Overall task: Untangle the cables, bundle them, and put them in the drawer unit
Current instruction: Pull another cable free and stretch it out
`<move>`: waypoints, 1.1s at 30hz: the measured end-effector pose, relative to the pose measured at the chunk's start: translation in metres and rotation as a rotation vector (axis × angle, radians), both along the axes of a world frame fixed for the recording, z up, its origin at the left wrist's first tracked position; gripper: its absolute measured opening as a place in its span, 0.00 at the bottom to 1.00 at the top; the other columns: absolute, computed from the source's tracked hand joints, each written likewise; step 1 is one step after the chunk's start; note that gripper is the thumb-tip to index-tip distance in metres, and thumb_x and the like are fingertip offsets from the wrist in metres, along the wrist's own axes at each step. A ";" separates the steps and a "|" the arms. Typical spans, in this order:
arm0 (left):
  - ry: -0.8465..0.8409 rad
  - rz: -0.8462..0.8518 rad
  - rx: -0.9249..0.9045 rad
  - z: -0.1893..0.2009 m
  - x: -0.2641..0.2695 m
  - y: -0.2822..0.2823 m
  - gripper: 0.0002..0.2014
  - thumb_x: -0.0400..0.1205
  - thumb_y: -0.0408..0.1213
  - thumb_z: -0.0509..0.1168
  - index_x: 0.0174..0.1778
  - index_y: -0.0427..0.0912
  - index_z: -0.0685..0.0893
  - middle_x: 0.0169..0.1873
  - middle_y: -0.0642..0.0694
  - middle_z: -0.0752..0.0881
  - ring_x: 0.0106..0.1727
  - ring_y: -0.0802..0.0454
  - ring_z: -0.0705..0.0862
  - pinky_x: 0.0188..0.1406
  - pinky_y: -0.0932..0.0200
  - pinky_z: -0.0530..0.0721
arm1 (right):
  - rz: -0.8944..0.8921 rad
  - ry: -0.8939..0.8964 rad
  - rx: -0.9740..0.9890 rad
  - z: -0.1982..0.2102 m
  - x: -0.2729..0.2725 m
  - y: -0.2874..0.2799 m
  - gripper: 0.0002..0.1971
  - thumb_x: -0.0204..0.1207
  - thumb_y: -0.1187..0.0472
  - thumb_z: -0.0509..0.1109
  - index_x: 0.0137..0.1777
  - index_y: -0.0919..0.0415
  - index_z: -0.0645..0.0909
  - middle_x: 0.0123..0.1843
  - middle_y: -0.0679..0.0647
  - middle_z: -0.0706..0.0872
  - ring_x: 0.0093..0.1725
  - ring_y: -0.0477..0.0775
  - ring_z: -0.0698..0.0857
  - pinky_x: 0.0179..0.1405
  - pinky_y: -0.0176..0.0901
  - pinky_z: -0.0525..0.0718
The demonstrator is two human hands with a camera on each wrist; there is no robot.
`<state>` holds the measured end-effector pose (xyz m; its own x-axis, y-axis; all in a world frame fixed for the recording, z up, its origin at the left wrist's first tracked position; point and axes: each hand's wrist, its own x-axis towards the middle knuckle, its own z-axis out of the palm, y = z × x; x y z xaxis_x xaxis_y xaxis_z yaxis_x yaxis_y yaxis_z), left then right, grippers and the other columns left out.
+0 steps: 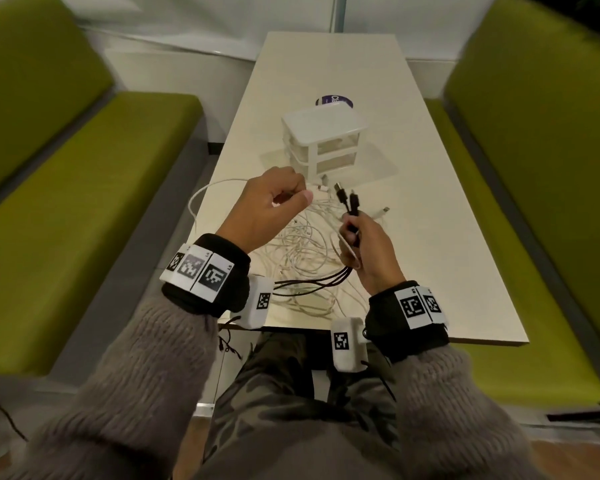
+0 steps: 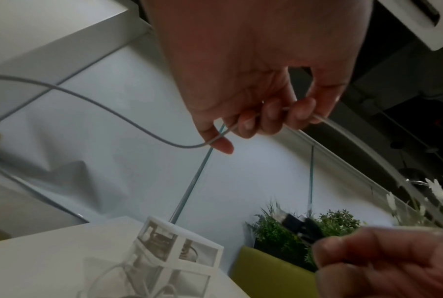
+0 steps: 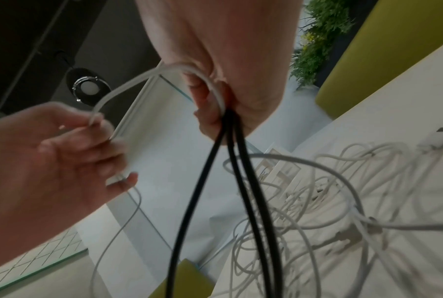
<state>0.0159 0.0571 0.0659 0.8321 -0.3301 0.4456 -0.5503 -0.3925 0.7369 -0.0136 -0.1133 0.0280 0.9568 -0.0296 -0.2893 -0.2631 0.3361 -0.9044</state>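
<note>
Both hands are up over the bench (image 1: 430, 237): the left hand (image 1: 267, 209) pinches a white cable (image 1: 201, 195), the right hand (image 1: 368, 251) grips black cables (image 1: 347, 206). White tangle (image 1: 302, 251) lies under them, drawer unit (image 1: 321, 140) behind. Left wrist view shows fingers (image 2: 271, 119) curled on the white cable (image 2: 113, 113). Right wrist view shows black cables (image 3: 215, 171) hanging from the right hand (image 3: 228, 60).

A tangle of thin white cables (image 1: 302, 251) lies in loose loops on the near part of the tabletop (image 1: 430, 188). One white cable (image 1: 201, 195) arcs up and off the left edge. Black cables (image 1: 349, 206) stand upright above the tangle, plugs uppermost. Beyond them the white drawer unit (image 1: 321, 136) stands upright, both translucent drawers closed.
</note>
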 end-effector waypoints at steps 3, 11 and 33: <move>0.008 -0.024 0.188 -0.002 -0.004 0.021 0.12 0.70 0.46 0.57 0.21 0.52 0.67 0.22 0.54 0.68 0.32 0.59 0.67 0.34 0.64 0.65 | -0.103 0.006 0.178 0.001 0.001 -0.009 0.15 0.83 0.63 0.52 0.34 0.55 0.67 0.22 0.46 0.63 0.17 0.42 0.57 0.13 0.33 0.54; 0.267 0.115 0.643 -0.036 -0.021 0.058 0.18 0.76 0.53 0.59 0.58 0.53 0.83 0.57 0.52 0.85 0.59 0.52 0.81 0.56 0.62 0.73 | -0.114 -0.099 0.373 0.008 0.003 -0.006 0.12 0.79 0.62 0.51 0.33 0.55 0.65 0.26 0.48 0.62 0.22 0.46 0.56 0.18 0.36 0.61; 0.384 -0.083 0.201 -0.060 -0.035 -0.028 0.09 0.87 0.43 0.53 0.46 0.47 0.76 0.31 0.54 0.76 0.33 0.57 0.74 0.40 0.58 0.73 | -0.019 -0.135 0.363 0.010 -0.005 0.009 0.15 0.81 0.63 0.48 0.47 0.63 0.77 0.29 0.49 0.67 0.26 0.47 0.66 0.29 0.38 0.73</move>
<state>-0.0194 0.0295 0.0058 0.8919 -0.4512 0.0291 -0.2868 -0.5149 0.8078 -0.0190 -0.1040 0.0383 0.9872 0.0334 -0.1559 -0.1405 0.6447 -0.7514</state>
